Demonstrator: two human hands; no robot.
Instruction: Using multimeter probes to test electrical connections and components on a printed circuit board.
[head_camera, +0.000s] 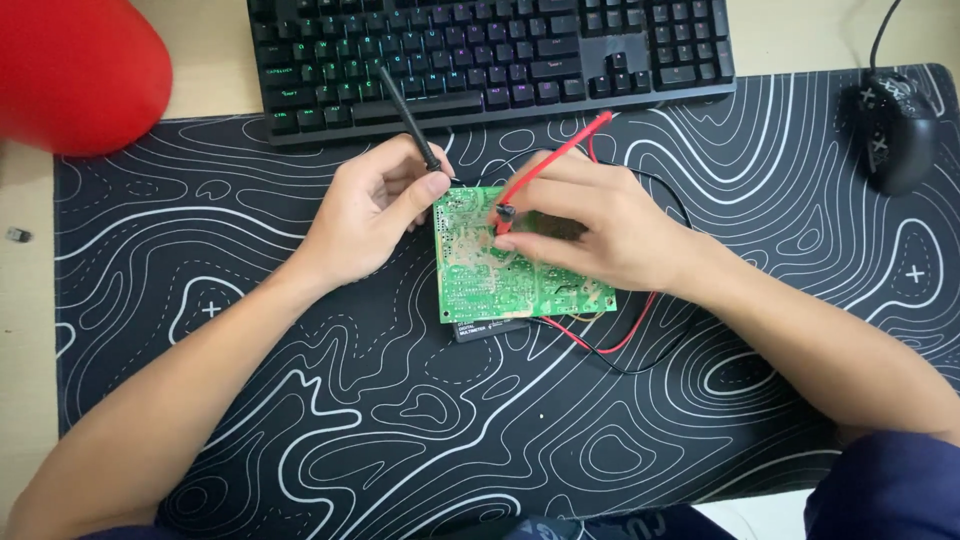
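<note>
Covering most of our desk is a black desk mat (400, 440) printed with white contour lines, with pale wood (30, 330) showing at its left edge and along the top. On the mat, near its middle, lies a green circuit board (478, 280), solder side up, resting on a dark device (490, 328) whose edge peeks out just below it.

Our left hand (365, 220) sits at the board's left edge, fingers curled shut around a black probe (408, 115) whose shaft slants up across the keyboard; its tip meets the board's upper left corner. Our right hand (600, 235) lies over the right half of the board, hiding much of it, and pinches a red probe (545, 165) between thumb and fingertips, the tip pressed onto the board near its centre. A red lead (610, 345) and a black lead (640, 368) loop out from under the right wrist and run across the mat below the board.

Behind the hands, a black keyboard (490, 55) with coloured backlit keys overlaps the mat's top edge. A black mouse (895, 130) with its cable sits well apart at the upper right. A red rounded object (75, 70), out of focus, fills the upper left corner, and a small dark bit (17, 235) lies on the bare wood at the left.
</note>
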